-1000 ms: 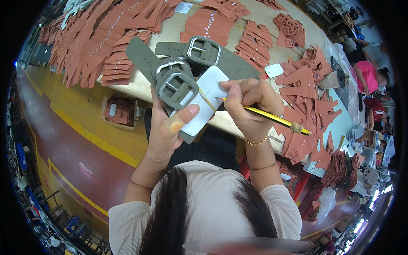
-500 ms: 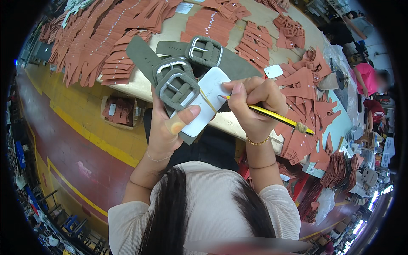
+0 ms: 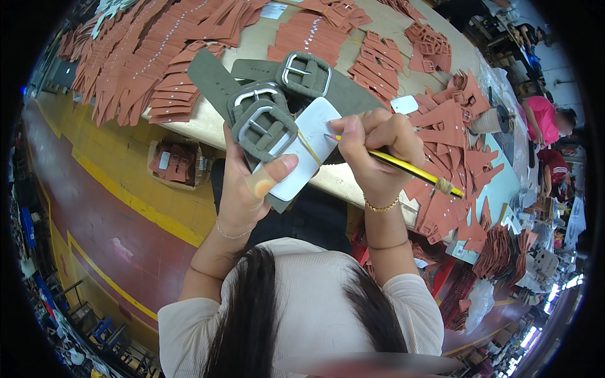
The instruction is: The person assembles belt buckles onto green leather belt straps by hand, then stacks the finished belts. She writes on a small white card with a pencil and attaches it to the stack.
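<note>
My left hand (image 3: 244, 189) is closed around a bundle of olive-green buckle straps (image 3: 211, 75). On top of the bundle lies a white card (image 3: 295, 181) with rounded corners, held by a thin rubber band (image 3: 309, 148) and pressed by my left thumb. Several silver buckles (image 3: 285, 146) with green-wrapped frames show beside the card. In my right hand (image 3: 381, 154) is a yellow-and-black pencil (image 3: 413, 169). Its tip rests on or just above the far part of the card, where faint pencil marks show. A tan band wraps the pencil near its other end.
Stacks of rust-coloured strap pieces (image 3: 145, 53) cover the table (image 3: 252, 44). To the right are a loose white tag (image 3: 404, 104), a thread spool (image 3: 489, 121) and more rust-coloured pieces (image 3: 444, 164). An open carton (image 3: 179, 165) stands below the table edge. A person in pink (image 3: 541, 118) is at far right.
The pencil tip has shifted slightly up and left along the card as my right hand moves with it. My left hand keeps its hold on the bundle.
</note>
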### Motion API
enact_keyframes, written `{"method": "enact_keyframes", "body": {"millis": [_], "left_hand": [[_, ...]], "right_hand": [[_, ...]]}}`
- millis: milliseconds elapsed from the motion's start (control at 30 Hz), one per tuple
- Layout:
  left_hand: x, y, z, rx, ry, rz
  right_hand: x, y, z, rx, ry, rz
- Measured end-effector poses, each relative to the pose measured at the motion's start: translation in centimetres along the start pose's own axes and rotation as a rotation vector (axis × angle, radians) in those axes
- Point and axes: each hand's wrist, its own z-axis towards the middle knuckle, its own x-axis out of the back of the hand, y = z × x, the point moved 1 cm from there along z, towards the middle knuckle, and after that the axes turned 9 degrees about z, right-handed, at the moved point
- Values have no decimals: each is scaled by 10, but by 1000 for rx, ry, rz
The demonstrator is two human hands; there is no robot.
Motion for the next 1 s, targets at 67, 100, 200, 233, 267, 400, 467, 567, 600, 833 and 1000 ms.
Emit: {"method": "enact_keyframes", "body": {"millis": [67,100,200,233,267,400,467,567,600,833,1000], "left_hand": [[1,0,0,-10,7,7],[1,0,0,-10,6,9],[1,1,-1,-2,-1,12],[0,2,-1,4,-3,9],[0,2,-2,9,-6,5],[-2,3,-3,18,-7,-3],[-1,3,-2,10,14,7],[-1,2,-2,3,11,15],[-1,2,-2,2,10,13],[-7,5,-3,-2,-18,-28],[-7,4,-2,-25,-19,-43]], "right_hand": [[0,1,1,-12,42,56],[2,0,1,-6,60,87],[8,-3,3,-2,-53,-18],[10,-4,3,-3,-119,-86],[10,-5,3,9,-122,-107],[11,-6,4,81,-167,-148],[11,-5,5,102,-176,-122],[10,-3,6,85,-101,-55],[10,-1,6,77,-46,-36],[10,1,5,18,15,-59],[11,0,4,38,-60,-104]]}}
